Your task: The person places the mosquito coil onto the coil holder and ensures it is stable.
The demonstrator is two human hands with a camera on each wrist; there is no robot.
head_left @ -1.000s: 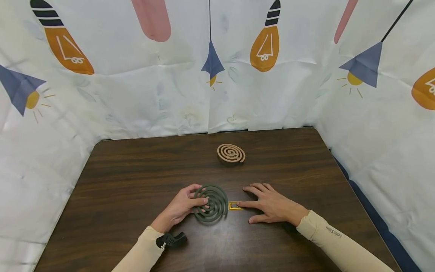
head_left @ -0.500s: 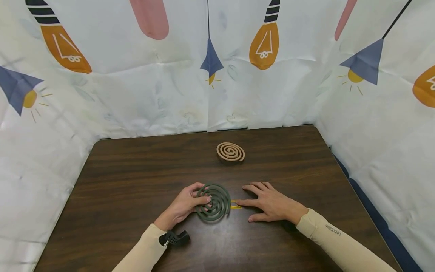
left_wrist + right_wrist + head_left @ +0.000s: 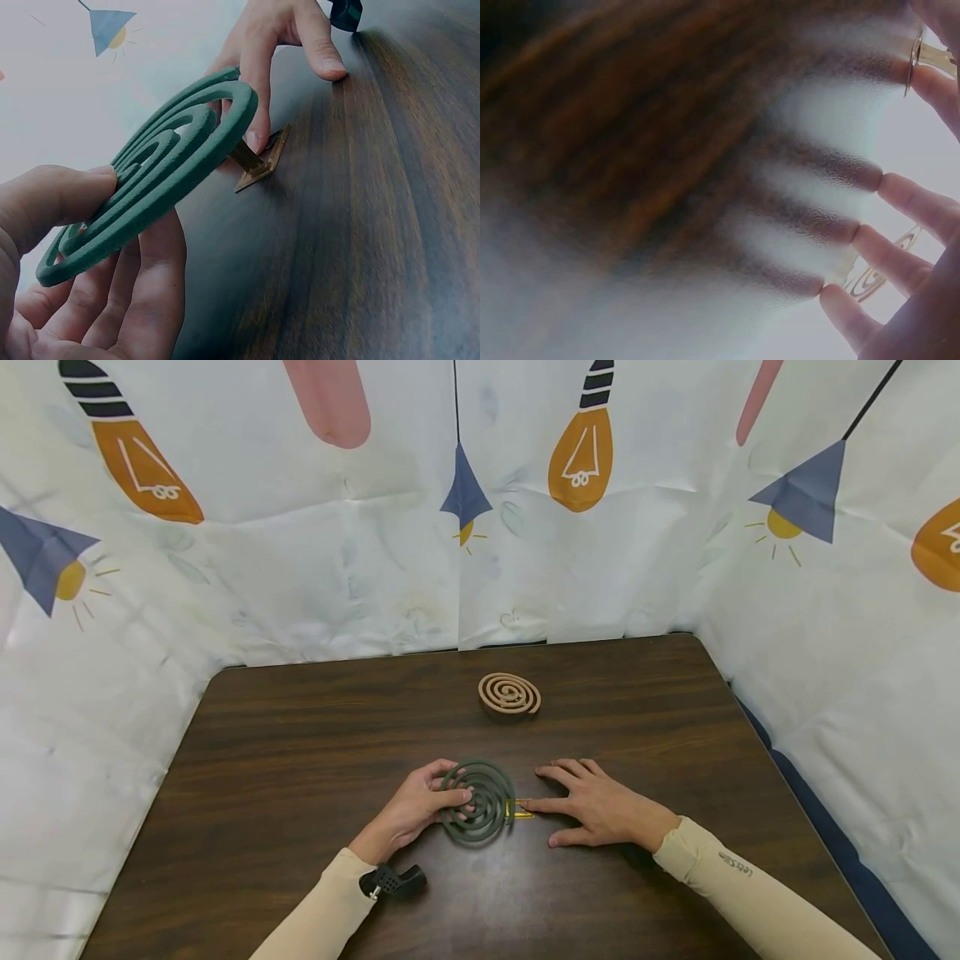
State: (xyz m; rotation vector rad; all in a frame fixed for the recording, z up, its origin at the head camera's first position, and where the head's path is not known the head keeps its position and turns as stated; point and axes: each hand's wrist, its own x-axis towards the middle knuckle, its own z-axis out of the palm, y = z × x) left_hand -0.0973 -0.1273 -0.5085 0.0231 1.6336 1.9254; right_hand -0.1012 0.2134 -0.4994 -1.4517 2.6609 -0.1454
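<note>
My left hand (image 3: 412, 806) pinches a dark green mosquito coil (image 3: 483, 802) between thumb and fingers, tilted above the table. A small gold metal coil stand (image 3: 523, 815) lies at the coil's right edge, partly covered by it in the head view. In the left wrist view, the stand (image 3: 259, 171) has a flat base and a strip rising to the coil's rim; the strip's upper end is hidden behind the coil. My right hand (image 3: 600, 806) has its fingers spread, fingertips down on the table, the index fingertip on the stand's base.
A light brown mosquito coil (image 3: 509, 693) lies farther back on the dark wooden table (image 3: 300, 727). White curtains (image 3: 360, 568) printed with lamps and bulbs surround the table's back and sides.
My left hand has moved a little to the right with the green coil, whose edge now overlaps the gold stand. My right hand stays in place.
</note>
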